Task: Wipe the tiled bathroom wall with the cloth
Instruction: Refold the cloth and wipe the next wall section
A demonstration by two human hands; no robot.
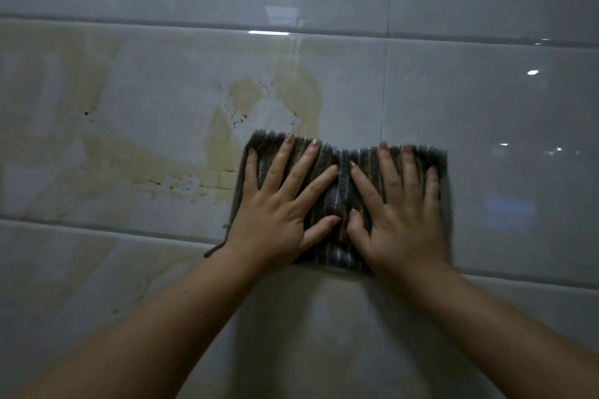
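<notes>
A dark grey striped cloth point(340, 191) lies flat against the glossy pale tiled wall point(486, 107), a little right of centre. My left hand point(278, 204) presses on its left half with fingers spread and straight. My right hand point(402, 207) presses on its right half the same way, and the two thumbs nearly meet in the middle. A loose thread hangs from the cloth's lower left corner. Yellowish smears with dark specks point(227, 126) cover the tile up and to the left of the cloth.
Horizontal grout lines point(129, 21) run above and below the stained tile row. A vertical joint point(384, 91) rises just above the cloth. The tiles to the right look shiny, with light reflections point(531, 72). Fainter yellow staining point(58, 81) spreads to the far left.
</notes>
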